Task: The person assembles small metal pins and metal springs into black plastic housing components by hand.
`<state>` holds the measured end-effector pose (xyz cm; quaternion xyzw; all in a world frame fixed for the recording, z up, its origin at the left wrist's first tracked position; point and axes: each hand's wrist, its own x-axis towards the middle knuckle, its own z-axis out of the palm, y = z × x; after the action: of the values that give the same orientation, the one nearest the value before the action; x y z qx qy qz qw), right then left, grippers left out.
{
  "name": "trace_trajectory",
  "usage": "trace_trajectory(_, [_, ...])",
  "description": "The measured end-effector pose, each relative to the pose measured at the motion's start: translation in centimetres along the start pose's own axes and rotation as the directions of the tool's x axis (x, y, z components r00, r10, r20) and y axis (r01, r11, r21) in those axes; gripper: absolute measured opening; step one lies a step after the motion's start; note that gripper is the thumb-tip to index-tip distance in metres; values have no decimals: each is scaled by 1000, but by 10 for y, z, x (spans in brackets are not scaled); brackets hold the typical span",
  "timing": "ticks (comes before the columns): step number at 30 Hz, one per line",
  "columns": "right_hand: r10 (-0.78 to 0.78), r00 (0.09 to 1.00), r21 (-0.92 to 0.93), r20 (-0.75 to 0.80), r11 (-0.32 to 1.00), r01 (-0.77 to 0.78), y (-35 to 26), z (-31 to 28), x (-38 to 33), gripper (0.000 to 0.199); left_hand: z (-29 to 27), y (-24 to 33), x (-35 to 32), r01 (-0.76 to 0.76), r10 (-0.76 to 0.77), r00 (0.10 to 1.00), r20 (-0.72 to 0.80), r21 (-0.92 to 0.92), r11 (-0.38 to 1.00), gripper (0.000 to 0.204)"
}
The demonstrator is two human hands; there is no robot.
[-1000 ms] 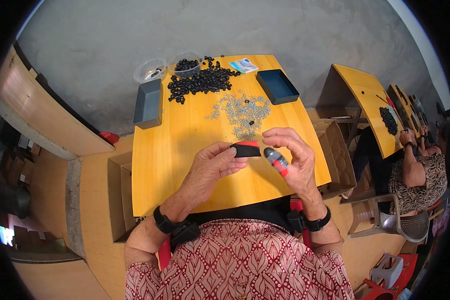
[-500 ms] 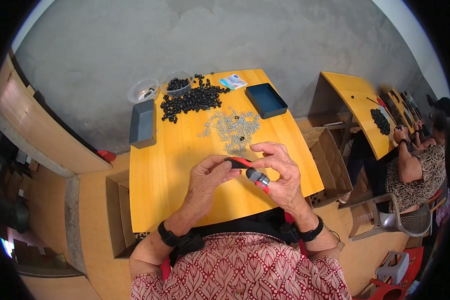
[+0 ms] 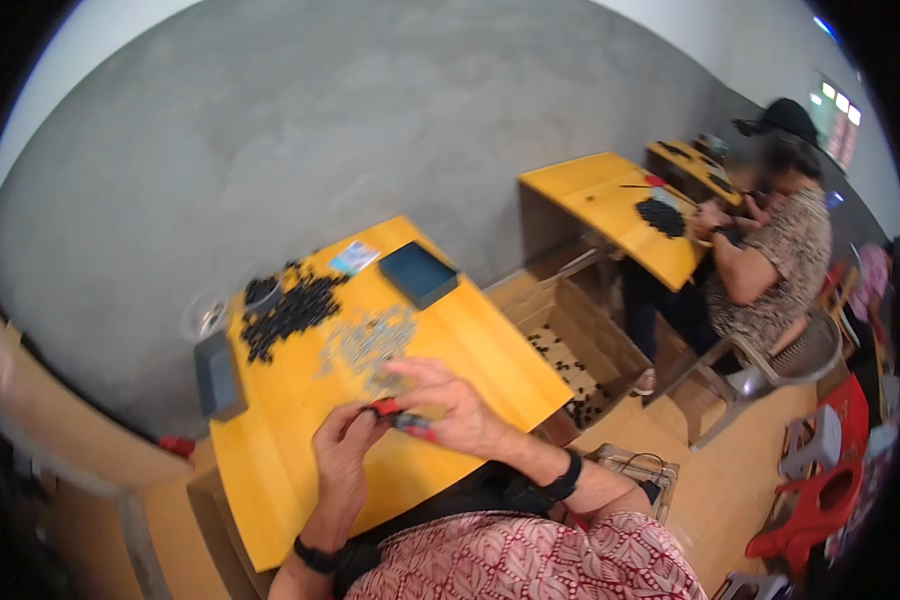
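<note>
Both hands, left hand [image 3: 342, 440] and right hand [image 3: 452, 403], pinch a small red-and-black plastic part [image 3: 398, 415]: probably light, rigid, best gripped at its ends.

The person wears a red top [image 3: 530, 560] patterned with pale leaf shapes. A black band [image 3: 315, 556] circles the left wrist, another black band [image 3: 567, 477] the right. Both forearms are bare.

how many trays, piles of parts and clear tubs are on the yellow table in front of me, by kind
Dark rectangular trays: 2, one at the far right, one at the left edge
Piles of small parts: 2, black and grey
Clear round tubs: 2, and
Total: 6
</note>
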<state>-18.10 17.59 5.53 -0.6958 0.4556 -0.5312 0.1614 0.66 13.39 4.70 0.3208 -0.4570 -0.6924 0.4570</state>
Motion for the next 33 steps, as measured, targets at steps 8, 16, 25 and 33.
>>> trace_trajectory(8, [-250,960,-258,-128,943,212,-16,-4,7,36,30,19,9,111,-55,973,223,-250,962,34])
trace_trajectory(16, [-269,963,-348,7,902,255,-15,-8,3,35,20,7,31,10,42,987,155,-319,948,30])
trace_trajectory(25, [-333,939,-298,-86,908,294,-10,4,5,31,35,14,24,106,21,964,266,-455,884,32])
trace_trajectory(33, [-261,949,-475,179,822,315,-17,-13,7,25,34,10,27,-2,65,978,196,-305,952,39])
